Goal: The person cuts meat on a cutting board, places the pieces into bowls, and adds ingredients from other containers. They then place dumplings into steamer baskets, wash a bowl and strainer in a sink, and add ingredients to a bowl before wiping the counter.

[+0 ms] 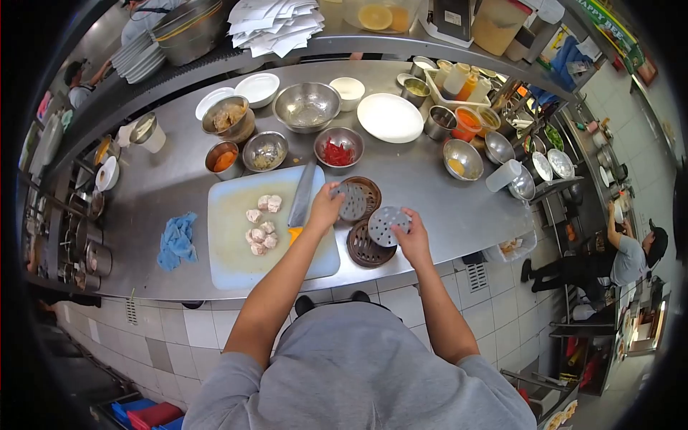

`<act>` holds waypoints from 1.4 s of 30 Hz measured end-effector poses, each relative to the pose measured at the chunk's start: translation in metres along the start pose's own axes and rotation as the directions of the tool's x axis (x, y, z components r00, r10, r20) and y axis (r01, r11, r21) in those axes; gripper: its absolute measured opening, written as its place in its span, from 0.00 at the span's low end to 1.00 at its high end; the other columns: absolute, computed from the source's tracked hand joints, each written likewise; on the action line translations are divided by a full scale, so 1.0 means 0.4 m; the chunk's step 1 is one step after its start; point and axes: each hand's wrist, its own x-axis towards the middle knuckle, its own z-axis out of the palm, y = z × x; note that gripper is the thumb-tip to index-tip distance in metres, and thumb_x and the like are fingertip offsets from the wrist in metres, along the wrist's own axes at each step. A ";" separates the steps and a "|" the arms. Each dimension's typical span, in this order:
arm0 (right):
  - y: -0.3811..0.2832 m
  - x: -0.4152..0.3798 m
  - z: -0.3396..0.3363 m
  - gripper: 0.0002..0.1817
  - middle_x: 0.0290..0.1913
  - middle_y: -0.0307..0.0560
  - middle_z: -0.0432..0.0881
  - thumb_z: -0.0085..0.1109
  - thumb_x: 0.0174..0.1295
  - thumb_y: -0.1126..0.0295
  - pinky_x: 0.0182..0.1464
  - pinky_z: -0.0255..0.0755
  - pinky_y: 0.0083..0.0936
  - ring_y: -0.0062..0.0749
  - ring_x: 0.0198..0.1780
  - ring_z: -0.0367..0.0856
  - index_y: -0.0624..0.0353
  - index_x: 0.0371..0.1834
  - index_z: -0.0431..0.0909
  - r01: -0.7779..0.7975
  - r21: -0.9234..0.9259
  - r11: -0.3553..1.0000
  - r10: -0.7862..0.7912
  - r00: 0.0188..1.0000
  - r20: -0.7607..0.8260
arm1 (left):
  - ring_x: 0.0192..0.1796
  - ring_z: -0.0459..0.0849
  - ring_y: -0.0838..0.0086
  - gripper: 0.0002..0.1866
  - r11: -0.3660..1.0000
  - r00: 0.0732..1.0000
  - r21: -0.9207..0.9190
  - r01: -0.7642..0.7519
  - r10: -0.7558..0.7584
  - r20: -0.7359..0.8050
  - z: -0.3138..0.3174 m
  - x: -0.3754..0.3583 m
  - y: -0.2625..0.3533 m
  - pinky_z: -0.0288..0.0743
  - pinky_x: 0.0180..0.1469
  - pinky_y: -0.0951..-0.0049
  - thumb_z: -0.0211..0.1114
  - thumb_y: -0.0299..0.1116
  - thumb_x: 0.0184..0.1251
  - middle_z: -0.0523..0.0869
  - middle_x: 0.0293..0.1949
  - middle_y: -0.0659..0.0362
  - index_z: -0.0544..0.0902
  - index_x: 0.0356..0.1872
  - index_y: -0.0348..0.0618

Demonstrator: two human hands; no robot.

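Note:
Pinched in my left hand (327, 206) is a round grey perforated disc (350, 202), held over the upper of two brown slatted round baskets (371, 192). My right hand (412, 236) grips a second perforated disc (387, 225), which partly covers the lower basket (367, 252). To the left lies a white cutting board (222, 215) with several pale dough-like pieces (261, 236) in two clusters. A large knife (303, 195) with an orange handle rests on the board's right part, its handle partly behind my left forearm.
Metal bowls (307, 106), a white oval plate (390, 117) and sauce containers (467, 120) stand along the back of the steel table (430, 193). A blue cloth (177, 241) lies at the left. An overhead shelf holds stacked papers (275, 24). One co-worker (623, 258) stands at the far right.

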 end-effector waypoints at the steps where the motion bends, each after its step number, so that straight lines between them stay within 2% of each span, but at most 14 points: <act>1: 0.006 -0.009 0.002 0.26 0.40 0.42 0.85 0.64 0.64 0.75 0.40 0.77 0.19 0.21 0.37 0.82 0.59 0.65 0.68 -0.001 -0.001 1.000 0.001 1.000 0.004 | 0.46 0.85 0.67 0.22 1.000 1.000 -0.002 0.003 -0.003 -0.003 0.010 0.036 -0.016 0.78 0.50 0.67 0.67 0.35 0.68 0.85 0.45 0.51 0.78 0.59 0.36; 4: 0.010 -0.030 0.027 0.27 0.53 0.55 0.79 0.72 0.54 0.70 0.60 0.72 0.37 0.47 0.56 0.77 0.58 0.59 0.78 0.217 -0.505 0.835 -0.209 0.975 0.073 | 0.57 0.79 0.48 0.25 0.751 0.900 0.573 -0.329 0.432 -0.050 0.031 0.070 -0.037 0.74 0.58 0.59 0.67 0.36 0.65 0.81 0.50 0.44 0.77 0.62 0.38; 5: 0.009 -0.031 0.029 0.26 0.56 0.57 0.75 0.73 0.51 0.68 0.64 0.68 0.42 0.55 0.60 0.71 0.59 0.56 0.80 0.150 -0.432 0.889 -0.136 0.989 0.063 | 0.56 0.80 0.49 0.24 0.745 0.890 0.578 -0.332 0.451 -0.070 0.021 0.059 -0.047 0.74 0.58 0.58 0.68 0.36 0.65 0.81 0.50 0.45 0.78 0.61 0.39; 10: 0.040 -0.019 0.019 0.24 0.54 0.56 0.76 0.71 0.54 0.70 0.58 0.72 0.39 0.50 0.55 0.75 0.59 0.56 0.80 0.181 -0.375 0.909 -0.171 0.983 0.059 | 0.51 0.82 0.54 0.19 0.764 0.850 0.496 -0.412 0.519 -0.095 -0.184 -0.061 -0.060 0.75 0.54 0.62 0.67 0.32 0.65 0.83 0.46 0.49 0.82 0.56 0.42; 12: 0.005 -0.010 0.029 0.24 0.52 0.51 0.77 0.69 0.55 0.73 0.48 0.76 0.31 0.37 0.42 0.77 0.57 0.57 0.79 0.140 -0.289 0.947 -0.130 0.990 0.054 | 0.46 0.83 0.56 0.16 0.806 0.841 0.458 -0.375 0.504 -0.197 -0.315 -0.112 -0.092 0.76 0.51 0.63 0.67 0.29 0.64 0.85 0.43 0.50 0.84 0.53 0.42; 17: -0.116 0.022 0.206 0.26 0.49 0.48 0.80 0.65 0.58 0.77 0.45 0.77 0.26 0.31 0.40 0.80 0.58 0.62 0.75 0.315 -0.117 0.942 -0.254 0.896 0.365 | 0.47 0.84 0.56 0.15 0.875 0.849 0.459 -0.155 0.355 -0.391 -0.571 -0.209 -0.148 0.77 0.52 0.64 0.66 0.25 0.62 0.86 0.45 0.49 0.85 0.51 0.40; 21: -0.244 0.085 0.436 0.27 0.55 0.56 0.80 0.64 0.58 0.72 0.55 0.77 0.37 0.47 0.50 0.82 0.58 0.64 0.73 0.421 -0.057 0.905 -0.309 0.743 0.594 | 0.53 0.84 0.54 0.18 0.771 0.838 0.586 -0.250 0.476 -0.269 -0.621 -0.156 -0.174 0.76 0.59 0.63 0.66 0.24 0.59 0.85 0.50 0.46 0.84 0.52 0.39; 24: -0.229 0.168 0.618 0.29 0.54 0.57 0.80 0.68 0.56 0.69 0.56 0.76 0.41 0.53 0.52 0.81 0.58 0.63 0.73 0.596 -0.174 0.784 -0.406 0.704 0.582 | 0.57 0.81 0.51 0.22 0.661 0.866 0.674 -0.330 0.495 -0.062 -0.606 -0.059 -0.166 0.74 0.62 0.59 0.67 0.26 0.55 0.84 0.54 0.46 0.83 0.55 0.41; 27: -0.261 0.174 0.698 0.31 0.52 0.58 0.81 0.72 0.49 0.69 0.58 0.74 0.45 0.57 0.55 0.79 0.58 0.58 0.73 0.525 -0.417 0.742 -0.195 0.764 0.615 | 0.60 0.78 0.50 0.25 0.559 0.909 0.780 -0.282 0.417 0.030 -0.561 0.000 -0.153 0.74 0.62 0.57 0.67 0.28 0.54 0.83 0.57 0.49 0.82 0.58 0.44; 30: -0.231 0.156 0.750 0.28 0.50 0.57 0.81 0.71 0.47 0.73 0.57 0.73 0.45 0.57 0.54 0.78 0.57 0.54 0.74 0.558 -0.397 0.728 -0.320 0.790 0.524 | 0.60 0.77 0.47 0.28 0.580 0.962 0.784 -0.223 0.260 0.081 -0.532 0.034 -0.122 0.73 0.63 0.56 0.68 0.29 0.52 0.83 0.59 0.52 0.80 0.60 0.47; 34: -0.217 0.122 0.735 0.24 0.48 0.55 0.79 0.69 0.47 0.76 0.57 0.73 0.45 0.56 0.53 0.77 0.57 0.50 0.74 0.497 -0.390 0.775 -0.335 0.847 0.414 | 0.55 0.80 0.51 0.22 0.385 0.944 0.885 -0.262 0.295 0.151 -0.510 0.061 -0.097 0.75 0.57 0.54 0.69 0.31 0.51 0.84 0.47 0.50 0.84 0.51 0.47; 38: -0.224 0.109 0.665 0.25 0.51 0.55 0.76 0.69 0.47 0.76 0.56 0.75 0.41 0.53 0.53 0.79 0.56 0.51 0.74 0.388 -0.266 0.883 -0.295 0.897 0.329 | 0.48 0.83 0.56 0.20 0.450 0.882 0.779 -0.437 0.384 0.273 -0.541 0.125 -0.141 0.78 0.52 0.58 0.71 0.31 0.50 0.83 0.42 0.49 0.84 0.48 0.42; 41: -0.197 0.108 0.594 0.24 0.54 0.50 0.78 0.68 0.55 0.74 0.54 0.76 0.31 0.38 0.49 0.81 0.58 0.56 0.75 -0.044 0.133 0.990 -0.012 0.918 0.396 | 0.49 0.84 0.59 0.19 0.671 0.899 0.601 -0.435 0.365 0.244 -0.544 0.115 -0.103 0.79 0.51 0.62 0.70 0.30 0.54 0.85 0.45 0.51 0.84 0.49 0.40; 42: -0.201 0.106 0.558 0.24 0.54 0.50 0.78 0.68 0.55 0.74 0.54 0.76 0.31 0.38 0.49 0.81 0.58 0.56 0.75 -0.044 0.133 0.990 -0.011 0.924 0.383 | 0.49 0.84 0.59 0.19 0.666 0.894 0.597 -0.446 0.368 0.257 -0.532 0.105 -0.087 0.79 0.51 0.62 0.70 0.30 0.54 0.85 0.45 0.51 0.84 0.49 0.40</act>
